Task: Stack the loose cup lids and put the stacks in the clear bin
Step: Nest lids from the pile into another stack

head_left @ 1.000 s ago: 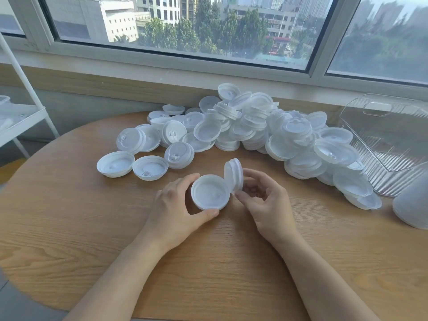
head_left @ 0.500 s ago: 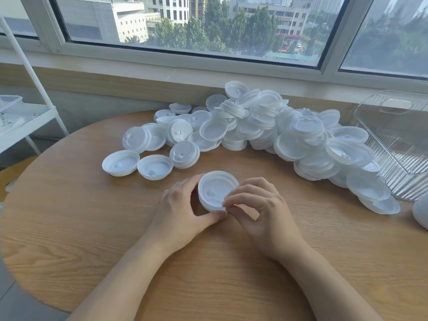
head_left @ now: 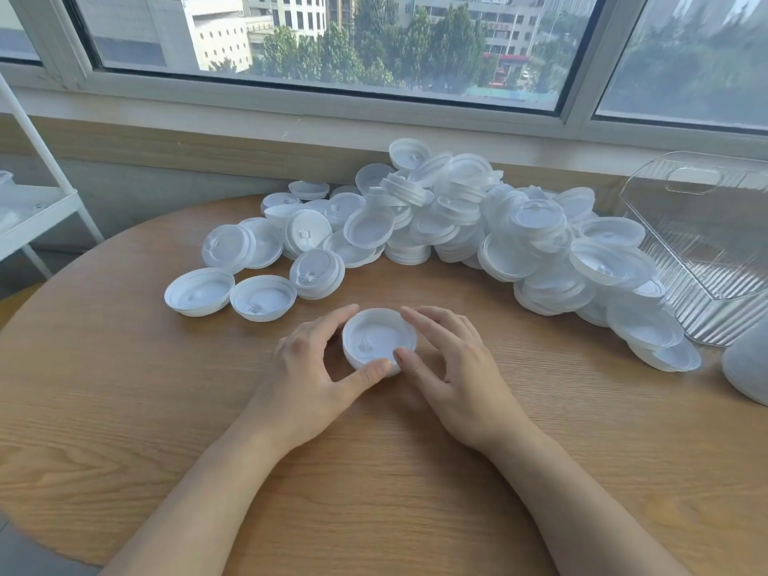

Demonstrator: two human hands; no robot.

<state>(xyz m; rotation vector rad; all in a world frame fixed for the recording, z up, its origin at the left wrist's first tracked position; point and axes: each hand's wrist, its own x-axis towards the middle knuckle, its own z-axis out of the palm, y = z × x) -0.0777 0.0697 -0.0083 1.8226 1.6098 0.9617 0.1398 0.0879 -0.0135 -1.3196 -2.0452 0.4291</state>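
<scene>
— Grip on what?
— Left hand (head_left: 309, 370) curled round the small lid stack (head_left: 379, 340), thumb at its near edge; right hand (head_left: 453, 367) relaxed, fingers just touching the rim, probably squaring it on the surface (head_left: 374, 471).
— Beyond that?
— Loose lid heap (head_left: 478, 226) further out, within reach. Clear bin (head_left: 706, 243) far right, tipped open toward the heap, likely for easy loading.

Round wood table (head_left: 124, 409); window (head_left: 332, 39), daylight, buildings outside; white shelf (head_left: 37, 209) left.
</scene>
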